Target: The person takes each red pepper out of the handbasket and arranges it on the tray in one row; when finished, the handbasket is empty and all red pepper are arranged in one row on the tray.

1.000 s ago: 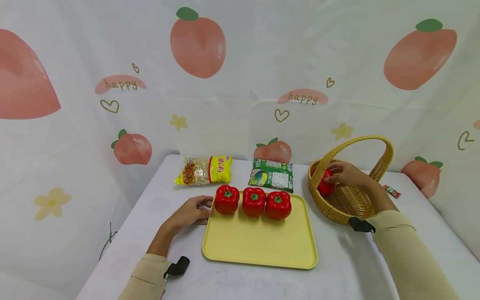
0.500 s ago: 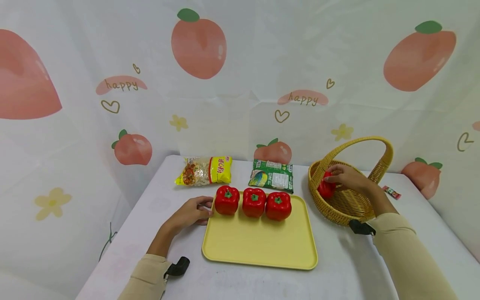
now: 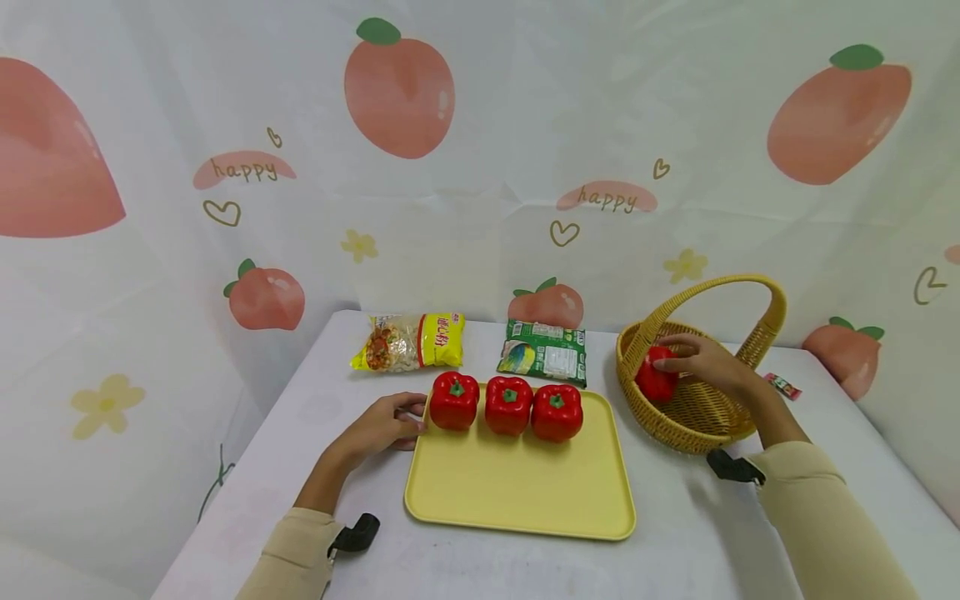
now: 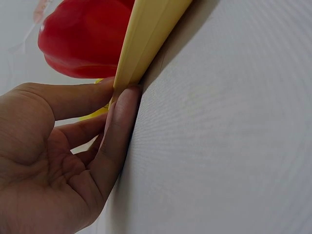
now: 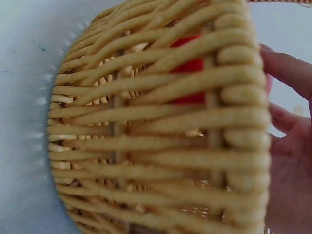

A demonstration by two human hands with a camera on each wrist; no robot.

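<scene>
My left hand [image 3: 381, 423] is at the left edge of a yellow tray [image 3: 517, 492]. In the left wrist view, thumb and fingers pinch the tray's rim. Three red bell peppers, the left [image 3: 454, 402], the middle [image 3: 508, 407] and the right [image 3: 557, 413], stand in a row along the tray's far side, stems up. Over at the right, my right hand [image 3: 705, 362] reaches into a wicker basket [image 3: 652, 425] and grips another red bell pepper [image 3: 656, 377] inside it. The basket wall mostly hides that pepper in the right wrist view.
Behind the tray lie a yellow food packet [image 3: 408, 342] and a green packet [image 3: 543, 350]. The basket's tall handle [image 3: 720, 282] arches over its opening. A small red and green sachet [image 3: 783, 385] lies right of the basket. A printed curtain [image 3: 480, 167] hangs behind the table.
The right hand and the bell pepper in the basket have shifted slightly to the right. The left hand, the tray and its peppers stay as they were.
</scene>
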